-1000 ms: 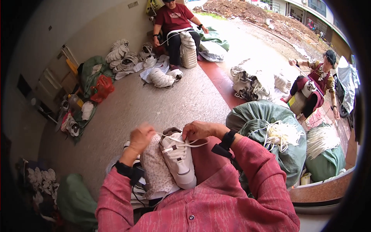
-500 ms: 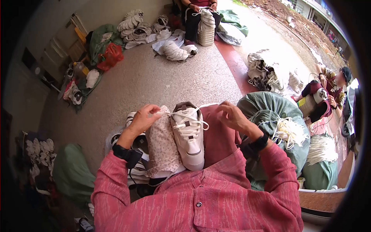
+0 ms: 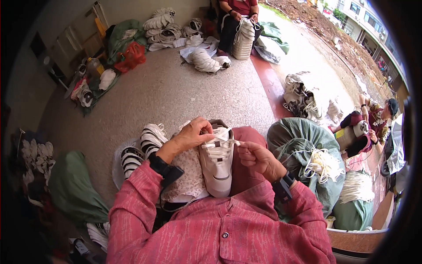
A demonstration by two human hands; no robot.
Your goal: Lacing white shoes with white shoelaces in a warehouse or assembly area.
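Note:
A white and grey sneaker (image 3: 217, 169) rests on my lap, toe toward me, between a floral cloth-covered padded piece (image 3: 188, 169) and my right thigh. White laces cross its tongue. My left hand (image 3: 191, 135) is bent over the upper left of the sneaker, its thumb and finger pinching the white shoelace (image 3: 223, 139) near the top eyelets. On the other side my right hand (image 3: 258, 159) is closed, gripping the lace's end between thumb and curled forefinger. The lace runs taut across the tongue between both hands.
Striped white-and-black shoes (image 3: 151, 140) lie left of my knee. A green sack (image 3: 303, 132) with a bundle of white laces (image 3: 324, 165) stands at my right. Two people work nearby, one at the top (image 3: 239, 24), one at right (image 3: 378, 119). Shoe piles (image 3: 204, 60) lie on the floor.
My hands have come down and closer together over the sneaker. My right hand has moved left and lower and now visibly pinches the lace; my left hand has moved right. The view has shifted slightly.

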